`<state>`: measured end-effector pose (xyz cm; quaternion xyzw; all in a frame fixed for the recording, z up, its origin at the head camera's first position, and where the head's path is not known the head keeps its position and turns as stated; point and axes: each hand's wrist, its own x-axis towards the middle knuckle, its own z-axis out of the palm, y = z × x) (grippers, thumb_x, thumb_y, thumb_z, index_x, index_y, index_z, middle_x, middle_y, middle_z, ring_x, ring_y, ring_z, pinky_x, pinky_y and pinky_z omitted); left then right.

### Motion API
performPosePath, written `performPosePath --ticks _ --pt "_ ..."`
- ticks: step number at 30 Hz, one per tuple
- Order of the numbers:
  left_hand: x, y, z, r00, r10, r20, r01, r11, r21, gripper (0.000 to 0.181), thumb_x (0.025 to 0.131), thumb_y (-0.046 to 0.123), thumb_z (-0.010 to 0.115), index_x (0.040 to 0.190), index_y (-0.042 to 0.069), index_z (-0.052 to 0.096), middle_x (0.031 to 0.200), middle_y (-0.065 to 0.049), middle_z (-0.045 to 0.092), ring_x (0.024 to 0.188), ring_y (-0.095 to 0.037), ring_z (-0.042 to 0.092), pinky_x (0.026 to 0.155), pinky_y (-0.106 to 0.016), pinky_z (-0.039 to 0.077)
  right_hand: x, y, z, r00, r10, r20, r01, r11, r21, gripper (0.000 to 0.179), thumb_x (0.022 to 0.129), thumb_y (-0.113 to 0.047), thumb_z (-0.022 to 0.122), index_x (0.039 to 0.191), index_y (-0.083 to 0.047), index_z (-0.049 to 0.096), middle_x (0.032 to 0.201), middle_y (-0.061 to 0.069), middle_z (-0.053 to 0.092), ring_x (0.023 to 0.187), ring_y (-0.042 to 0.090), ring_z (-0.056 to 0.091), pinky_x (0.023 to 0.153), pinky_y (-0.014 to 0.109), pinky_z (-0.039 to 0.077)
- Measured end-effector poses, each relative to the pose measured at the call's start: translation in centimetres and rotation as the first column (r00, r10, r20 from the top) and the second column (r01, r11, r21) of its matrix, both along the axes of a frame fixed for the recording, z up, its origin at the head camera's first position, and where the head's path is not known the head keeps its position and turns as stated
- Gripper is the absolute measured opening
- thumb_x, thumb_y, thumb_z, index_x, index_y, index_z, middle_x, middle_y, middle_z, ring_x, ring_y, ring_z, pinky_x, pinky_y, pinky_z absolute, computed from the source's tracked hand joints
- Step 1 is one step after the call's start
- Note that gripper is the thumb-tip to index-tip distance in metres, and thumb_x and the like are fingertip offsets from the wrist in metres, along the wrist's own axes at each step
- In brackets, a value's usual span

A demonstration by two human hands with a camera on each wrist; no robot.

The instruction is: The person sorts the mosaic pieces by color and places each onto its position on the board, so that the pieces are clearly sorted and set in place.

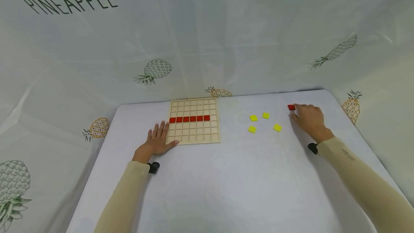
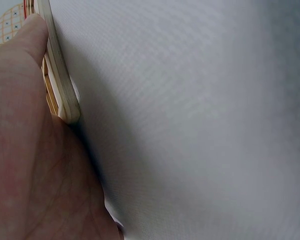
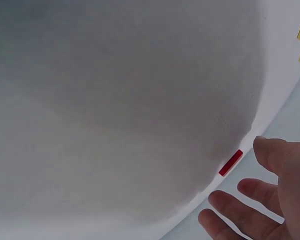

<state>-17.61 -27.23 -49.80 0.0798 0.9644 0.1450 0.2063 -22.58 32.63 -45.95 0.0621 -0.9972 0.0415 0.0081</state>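
Board [image 1: 193,131]: pale wood, square grid, flat on bench [image 1: 233,179]. Left hand [image 1: 156,144] rests along its left edge, thumb at near-left corner. Six red tiles [image 1: 193,119]: square, one per cell, single row from left side. Loose red tile [image 1: 291,107]: at fingertips of right hand [image 1: 309,119]; contact unclear. Four yellow tiles [image 1: 277,127]: square, scattered flat between board and right hand.

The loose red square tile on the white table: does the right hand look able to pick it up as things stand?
Very likely yes. The right hand is close beside the loose red square tile, and no other object shows between them.
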Motion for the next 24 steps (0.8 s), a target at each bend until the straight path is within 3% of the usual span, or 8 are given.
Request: performPosePath --ticks 7,13,24 --pt "0.1 0.0 0.1 1.000 -0.004 0.004 0.004 1.000 0.007 0.104 0.106 0.059 0.050 0.167 -0.001 -0.009 0.175 -0.024 -0.016 0.160 -0.047 -0.015 0.126 -0.066 -0.010 -1.1 -0.5 -0.4 0.999 -0.022 0.037 0.022 1.000 0.000 0.047 0.103 -0.018 0.066 0.140 0.010 0.057 0.129 0.037 0.064 0.112 0.054 0.060 0.104 0.070 0.043" --pt "0.0 -0.1 0.0 1.000 -0.007 0.001 0.007 1.000 0.007 0.105 0.106 0.060 0.049 0.167 0.000 -0.010 0.175 -0.024 -0.016 0.160 -0.047 -0.016 0.126 -0.065 -0.011 -1.7 -1.0 -0.5 1.000 -0.016 0.020 0.016 1.000 -0.010 0.043 0.103 -0.016 0.067 0.138 0.007 0.060 0.128 0.036 0.065 0.111 0.053 0.061 0.101 0.069 0.046" --pt "-0.1 -0.4 -0.5 1.000 -0.001 -0.002 0.001 1.000 0.004 0.107 0.104 0.065 0.048 0.167 0.001 -0.010 0.175 -0.023 -0.016 0.161 -0.046 -0.015 0.126 -0.065 -0.010 -2.1 -2.1 -0.2 0.997 0.071 -0.040 -0.071 0.997 0.019 0.028 0.096 0.000 0.073 0.123 0.003 0.074 0.113 0.031 0.073 0.098 0.048 0.065 0.088 0.061 0.054"
